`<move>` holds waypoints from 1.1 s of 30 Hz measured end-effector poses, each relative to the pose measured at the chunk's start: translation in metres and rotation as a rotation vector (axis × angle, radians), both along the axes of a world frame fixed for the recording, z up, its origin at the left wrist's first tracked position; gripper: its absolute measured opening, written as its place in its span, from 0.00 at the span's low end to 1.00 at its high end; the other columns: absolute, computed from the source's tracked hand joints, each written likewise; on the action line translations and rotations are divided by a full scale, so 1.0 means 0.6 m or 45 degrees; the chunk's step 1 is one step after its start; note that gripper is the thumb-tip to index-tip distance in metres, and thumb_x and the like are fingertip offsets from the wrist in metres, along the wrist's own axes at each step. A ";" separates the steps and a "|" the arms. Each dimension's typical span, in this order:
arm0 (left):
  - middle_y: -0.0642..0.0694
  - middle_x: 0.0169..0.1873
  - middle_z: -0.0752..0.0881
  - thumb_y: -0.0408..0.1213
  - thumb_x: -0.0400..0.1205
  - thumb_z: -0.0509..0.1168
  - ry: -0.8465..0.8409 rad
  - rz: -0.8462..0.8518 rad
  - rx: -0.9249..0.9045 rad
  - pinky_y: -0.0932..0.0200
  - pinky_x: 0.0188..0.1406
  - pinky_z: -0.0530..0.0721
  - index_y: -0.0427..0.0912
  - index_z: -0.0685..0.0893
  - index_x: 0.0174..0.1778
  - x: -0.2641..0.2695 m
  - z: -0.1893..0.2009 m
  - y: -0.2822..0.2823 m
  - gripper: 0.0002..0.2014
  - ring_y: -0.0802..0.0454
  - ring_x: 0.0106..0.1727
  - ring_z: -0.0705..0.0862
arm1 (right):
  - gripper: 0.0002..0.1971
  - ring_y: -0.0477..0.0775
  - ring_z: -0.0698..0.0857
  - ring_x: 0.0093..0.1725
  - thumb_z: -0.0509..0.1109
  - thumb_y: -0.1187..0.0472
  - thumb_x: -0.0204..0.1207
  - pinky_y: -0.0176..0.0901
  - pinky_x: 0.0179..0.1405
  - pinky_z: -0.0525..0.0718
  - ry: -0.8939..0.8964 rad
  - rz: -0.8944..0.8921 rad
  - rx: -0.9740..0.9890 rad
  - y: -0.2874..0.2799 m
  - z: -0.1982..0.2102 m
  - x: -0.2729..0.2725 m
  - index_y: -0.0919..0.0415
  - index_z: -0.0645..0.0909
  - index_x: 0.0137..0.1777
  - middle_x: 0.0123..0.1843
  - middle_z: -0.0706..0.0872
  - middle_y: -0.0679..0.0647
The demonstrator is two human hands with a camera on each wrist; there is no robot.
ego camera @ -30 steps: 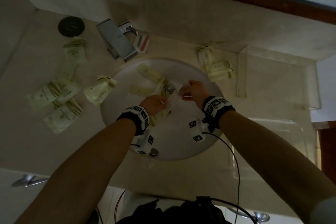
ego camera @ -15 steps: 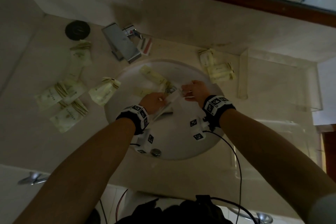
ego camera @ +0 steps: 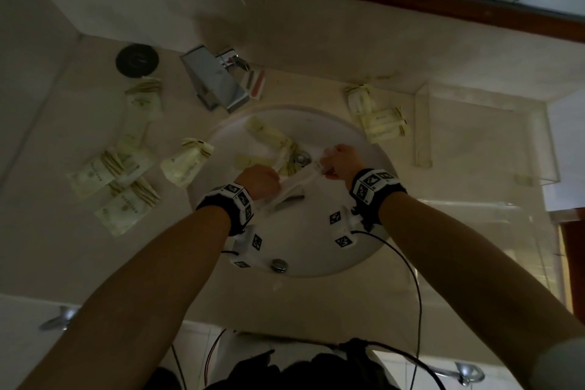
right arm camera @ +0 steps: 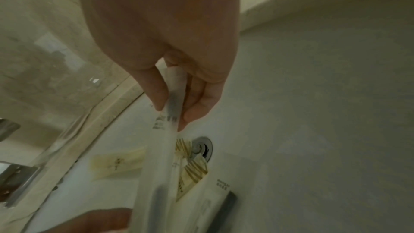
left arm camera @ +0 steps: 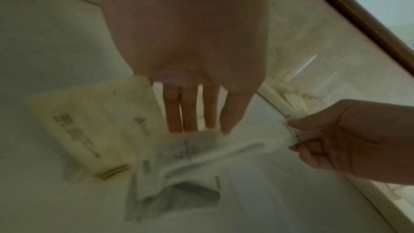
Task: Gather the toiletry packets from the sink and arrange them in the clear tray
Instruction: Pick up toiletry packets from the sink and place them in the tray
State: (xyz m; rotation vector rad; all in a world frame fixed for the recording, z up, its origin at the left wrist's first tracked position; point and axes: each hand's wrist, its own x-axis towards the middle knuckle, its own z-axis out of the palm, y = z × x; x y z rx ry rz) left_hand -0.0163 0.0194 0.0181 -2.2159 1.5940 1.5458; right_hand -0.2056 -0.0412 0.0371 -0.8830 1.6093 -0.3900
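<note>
— Dim bathroom, big white sink. What are you doing?

— My right hand pinches one end of a long white packet. My left hand holds the other end, fingers bent on it — both hands are low in the bowl.

— How do you do it well?

— I think I lift slowly, so it stays flat. More packets wait by the drain.

— Where does it go?

— Into the clear tray, on the pale counter beside the sink.
</note>
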 end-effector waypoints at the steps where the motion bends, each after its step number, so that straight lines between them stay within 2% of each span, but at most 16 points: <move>1: 0.41 0.68 0.80 0.42 0.79 0.69 0.009 0.086 -0.017 0.51 0.66 0.78 0.43 0.83 0.63 0.004 -0.006 -0.001 0.17 0.41 0.67 0.79 | 0.07 0.51 0.79 0.34 0.63 0.71 0.81 0.38 0.27 0.82 0.013 0.011 -0.001 0.001 0.001 -0.001 0.64 0.74 0.57 0.41 0.79 0.57; 5: 0.40 0.66 0.81 0.42 0.79 0.68 -0.016 0.192 -0.050 0.55 0.61 0.78 0.42 0.78 0.68 0.017 -0.017 -0.008 0.21 0.41 0.64 0.81 | 0.14 0.50 0.79 0.30 0.65 0.69 0.78 0.43 0.33 0.82 0.196 0.146 -0.070 0.004 -0.009 -0.006 0.73 0.78 0.62 0.33 0.79 0.53; 8: 0.40 0.69 0.78 0.41 0.81 0.66 -0.077 0.152 -0.018 0.53 0.64 0.78 0.43 0.74 0.72 0.028 -0.025 -0.016 0.23 0.40 0.67 0.78 | 0.11 0.49 0.79 0.29 0.63 0.70 0.79 0.39 0.27 0.81 0.237 0.210 -0.059 0.006 -0.015 -0.003 0.68 0.78 0.61 0.34 0.78 0.52; 11: 0.40 0.74 0.73 0.42 0.81 0.64 -0.141 0.063 0.035 0.48 0.70 0.76 0.45 0.70 0.76 0.036 -0.041 -0.027 0.25 0.39 0.71 0.75 | 0.09 0.48 0.83 0.23 0.57 0.75 0.82 0.33 0.17 0.79 0.150 0.167 -0.003 0.005 -0.020 0.006 0.65 0.72 0.57 0.36 0.76 0.55; 13: 0.40 0.76 0.71 0.42 0.82 0.64 -0.167 -0.005 0.078 0.49 0.70 0.75 0.43 0.68 0.77 0.038 -0.049 -0.035 0.27 0.39 0.72 0.74 | 0.05 0.51 0.82 0.25 0.59 0.73 0.82 0.38 0.21 0.78 0.196 0.169 0.021 0.003 -0.024 0.014 0.66 0.73 0.52 0.36 0.78 0.57; 15: 0.38 0.68 0.76 0.43 0.82 0.64 -0.171 -0.054 0.098 0.53 0.62 0.77 0.42 0.77 0.69 0.035 -0.056 -0.042 0.20 0.42 0.63 0.78 | 0.05 0.54 0.80 0.29 0.64 0.70 0.80 0.42 0.27 0.77 0.225 0.145 0.020 0.001 -0.031 0.020 0.66 0.77 0.54 0.36 0.80 0.59; 16: 0.39 0.57 0.80 0.43 0.82 0.64 -0.176 -0.070 0.106 0.55 0.55 0.76 0.44 0.81 0.55 0.033 -0.059 -0.045 0.10 0.46 0.54 0.78 | 0.09 0.55 0.81 0.30 0.66 0.70 0.79 0.43 0.28 0.77 0.214 0.123 0.036 0.001 -0.034 0.023 0.66 0.78 0.58 0.37 0.81 0.60; 17: 0.44 0.45 0.78 0.44 0.81 0.64 -0.174 -0.078 0.106 0.57 0.50 0.73 0.48 0.77 0.41 0.031 -0.062 -0.047 0.06 0.49 0.46 0.76 | 0.12 0.55 0.81 0.31 0.67 0.69 0.78 0.43 0.29 0.77 0.206 0.112 0.055 0.001 -0.037 0.024 0.66 0.77 0.61 0.38 0.81 0.61; 18: 0.49 0.37 0.73 0.44 0.81 0.64 -0.202 -0.092 0.120 0.58 0.48 0.72 0.50 0.70 0.34 0.028 -0.070 -0.049 0.12 0.50 0.43 0.74 | 0.15 0.56 0.81 0.31 0.67 0.69 0.78 0.43 0.29 0.77 0.201 0.103 0.065 0.000 -0.040 0.025 0.66 0.77 0.64 0.39 0.82 0.62; 19: 0.51 0.34 0.69 0.45 0.81 0.64 -0.210 -0.096 0.121 0.58 0.47 0.71 0.49 0.70 0.35 0.024 -0.073 -0.051 0.11 0.50 0.44 0.73 | 0.16 0.56 0.81 0.32 0.68 0.69 0.77 0.43 0.30 0.77 0.196 0.100 0.077 0.001 -0.039 0.025 0.67 0.76 0.65 0.41 0.83 0.63; 21: 0.47 0.41 0.75 0.45 0.81 0.65 -0.204 -0.120 0.124 0.57 0.48 0.74 0.46 0.78 0.45 0.018 -0.081 -0.055 0.07 0.49 0.48 0.76 | 0.19 0.55 0.82 0.32 0.69 0.67 0.78 0.41 0.30 0.78 0.178 0.085 0.106 0.000 -0.040 0.025 0.67 0.75 0.68 0.42 0.83 0.62; 23: 0.39 0.54 0.81 0.45 0.81 0.64 -0.214 -0.164 0.119 0.53 0.53 0.79 0.40 0.80 0.57 0.014 -0.091 -0.056 0.14 0.43 0.55 0.82 | 0.19 0.53 0.81 0.32 0.69 0.66 0.78 0.40 0.30 0.78 0.164 0.071 0.134 0.000 -0.039 0.024 0.67 0.75 0.69 0.39 0.82 0.59; 25: 0.37 0.62 0.80 0.45 0.82 0.63 -0.246 -0.173 0.116 0.51 0.56 0.81 0.37 0.75 0.67 0.013 -0.096 -0.055 0.21 0.39 0.59 0.82 | 0.19 0.53 0.82 0.34 0.70 0.64 0.78 0.42 0.34 0.80 0.167 0.058 0.153 -0.001 -0.036 0.024 0.66 0.75 0.68 0.37 0.82 0.57; 28: 0.35 0.63 0.79 0.43 0.83 0.62 -0.255 -0.140 0.103 0.50 0.54 0.81 0.34 0.70 0.70 0.010 -0.103 -0.052 0.23 0.38 0.59 0.81 | 0.20 0.54 0.83 0.37 0.70 0.68 0.76 0.48 0.44 0.81 0.151 0.028 0.172 -0.001 -0.034 0.023 0.66 0.74 0.68 0.40 0.83 0.59; 30: 0.34 0.68 0.77 0.42 0.83 0.61 -0.257 -0.120 0.112 0.49 0.58 0.80 0.32 0.63 0.76 0.008 -0.109 -0.049 0.28 0.37 0.64 0.80 | 0.23 0.57 0.84 0.40 0.69 0.71 0.75 0.49 0.46 0.81 0.152 0.031 0.175 0.001 -0.035 0.023 0.66 0.73 0.70 0.46 0.84 0.63; 33: 0.33 0.77 0.67 0.43 0.86 0.57 -0.245 -0.132 0.129 0.47 0.70 0.75 0.31 0.46 0.83 0.002 -0.108 -0.043 0.36 0.36 0.74 0.73 | 0.29 0.61 0.84 0.50 0.68 0.72 0.75 0.48 0.47 0.80 0.152 0.016 0.194 0.006 -0.041 0.017 0.65 0.68 0.77 0.60 0.83 0.67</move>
